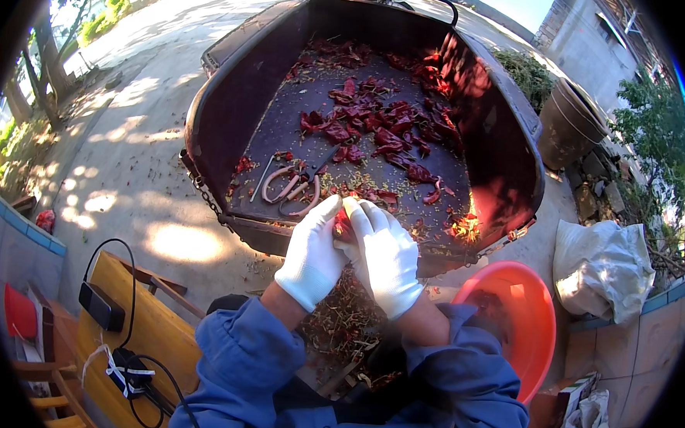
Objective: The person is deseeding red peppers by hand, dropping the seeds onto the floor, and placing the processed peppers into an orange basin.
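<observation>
Both my hands wear white knit gloves and meet in front of me at the near edge of a cargo bed (239, 127). Between them is a dried red chili pepper (343, 225), partly hidden by the fingers. My left hand (315, 253) grips it from the left side, thumb and fingertips together. My right hand (386, 251) closes on it from the right. Beyond the hands, a heap of dried red chilies (382, 123) lies on the bed floor among scattered pale seeds. Scissors with pink handles (291, 185) rest at the bed's near left, beside a thin metal rod (261, 179).
An orange-red plastic basin (537, 317) stands at my right, near a white woven sack (604, 268). Stems and scraps (343, 313) cover the ground below my hands. At my left is a yellow wooden board (97, 340) with a black device (101, 307) and cables. Chains hang at the bed's corners.
</observation>
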The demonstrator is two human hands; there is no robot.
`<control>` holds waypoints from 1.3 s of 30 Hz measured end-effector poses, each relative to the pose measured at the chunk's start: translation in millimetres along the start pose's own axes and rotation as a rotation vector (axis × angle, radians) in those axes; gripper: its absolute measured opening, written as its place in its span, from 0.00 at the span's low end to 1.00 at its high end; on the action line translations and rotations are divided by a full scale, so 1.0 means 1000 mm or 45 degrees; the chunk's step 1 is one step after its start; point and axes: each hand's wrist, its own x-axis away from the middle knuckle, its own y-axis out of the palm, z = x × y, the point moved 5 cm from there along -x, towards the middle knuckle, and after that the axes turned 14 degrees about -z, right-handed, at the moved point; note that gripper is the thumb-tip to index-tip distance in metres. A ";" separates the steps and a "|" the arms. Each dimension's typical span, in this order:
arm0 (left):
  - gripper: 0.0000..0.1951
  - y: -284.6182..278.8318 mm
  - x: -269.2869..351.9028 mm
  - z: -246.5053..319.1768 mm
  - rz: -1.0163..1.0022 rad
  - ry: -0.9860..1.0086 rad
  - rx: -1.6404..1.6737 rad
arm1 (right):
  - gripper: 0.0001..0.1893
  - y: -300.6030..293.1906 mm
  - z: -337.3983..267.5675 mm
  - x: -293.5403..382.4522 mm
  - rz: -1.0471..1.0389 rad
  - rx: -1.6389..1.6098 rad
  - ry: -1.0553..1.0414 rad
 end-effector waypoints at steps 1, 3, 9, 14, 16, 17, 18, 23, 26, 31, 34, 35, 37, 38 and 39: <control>0.14 0.000 -0.002 -0.003 -0.044 0.013 -0.045 | 0.33 -0.001 0.000 0.001 -0.011 0.041 0.021; 0.16 -0.006 -0.004 -0.009 -0.125 0.016 -0.155 | 0.31 -0.002 0.001 0.005 -0.032 0.125 0.069; 0.26 0.001 -0.001 -0.022 -0.368 -0.246 -0.088 | 0.23 -0.030 0.029 0.020 0.200 -0.359 0.036; 0.31 0.011 0.000 -0.004 -0.148 -0.153 -0.216 | 0.14 -0.076 0.071 0.074 0.319 -0.587 0.434; 0.29 0.008 0.001 0.003 -0.116 -0.082 -0.289 | 0.16 -0.086 0.094 0.105 0.336 -0.760 0.694; 0.28 0.009 0.003 0.007 -0.124 -0.057 -0.327 | 0.16 -0.093 0.098 0.115 0.326 -0.918 0.803; 0.26 0.011 0.003 0.008 -0.099 -0.043 -0.351 | 0.17 -0.099 0.098 0.121 0.350 -0.932 0.799; 0.22 0.012 0.000 0.002 -0.139 -0.047 -0.411 | 0.17 -0.106 0.097 0.124 0.416 -0.917 0.684; 0.18 0.013 -0.001 0.000 -0.142 -0.010 -0.483 | 0.18 -0.101 0.095 0.120 0.366 -0.979 0.680; 0.09 0.048 0.015 -0.005 -0.174 0.055 -1.192 | 0.20 -0.088 0.071 0.100 0.174 -1.202 0.781; 0.11 0.075 0.026 -0.006 -0.402 0.584 -1.928 | 0.18 -0.084 0.060 0.088 0.113 -0.959 0.640; 0.13 0.076 0.027 -0.008 -0.423 0.690 -2.016 | 0.18 -0.083 0.056 0.084 0.110 -0.825 0.546; 0.14 0.079 0.030 -0.011 -0.415 0.822 -2.185 | 0.17 -0.083 0.045 0.076 0.042 -0.830 0.534; 0.14 0.079 0.030 -0.011 -0.410 0.856 -2.227 | 0.16 -0.083 0.040 0.073 0.028 -0.768 0.493; 0.15 0.079 0.030 -0.012 -0.408 0.891 -2.269 | 0.16 -0.083 0.036 0.070 0.016 -0.705 0.453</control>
